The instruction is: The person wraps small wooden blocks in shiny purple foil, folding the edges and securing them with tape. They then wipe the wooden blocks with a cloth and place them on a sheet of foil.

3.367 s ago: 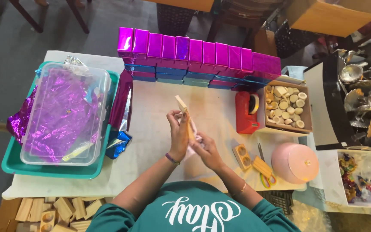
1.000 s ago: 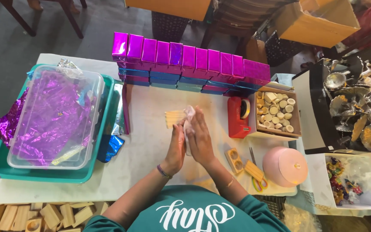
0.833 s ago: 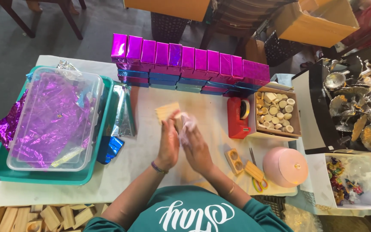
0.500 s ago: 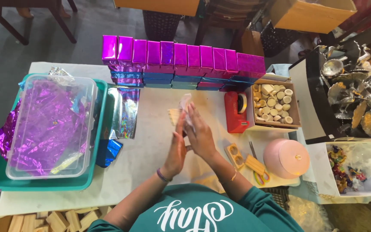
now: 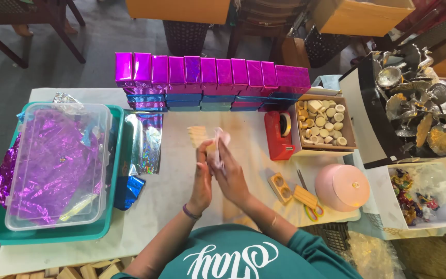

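Teal sleeves lead up from the bottom edge to the two hands, pressed close together above the middle of the worktop [image 5: 181, 191]. The left hand [image 5: 202, 178] stands upright, palm turned inward, with a purple band at its wrist; the right hand [image 5: 231, 173] lies against it, fingers stretched forward. Between them they grip a small pale wooden piece in a wisp of clear wrap [image 5: 218, 140] (mostly hidden by the fingers, so its shape is hard to tell). Just beyond the fingertips a ridged wooden block [image 5: 197, 135] lies flat on the worktop.

Right of the hands sit two small wooden blocks [image 5: 281, 187], scissors with yellow handles [image 5: 312, 211] and a round pink lidded box [image 5: 343, 187]. Further up stand a red tape dispenser [image 5: 279, 135] and a cardboard box of wooden discs [image 5: 323, 123]. To the left, a clear plastic tub of purple foil [image 5: 58, 165] rests in a teal tray [image 5: 47, 235], with shiny foil sheets [image 5: 148, 142] beside it. At the far edge runs a row of magenta-wrapped boxes [image 5: 207, 73] stacked on blue ones.
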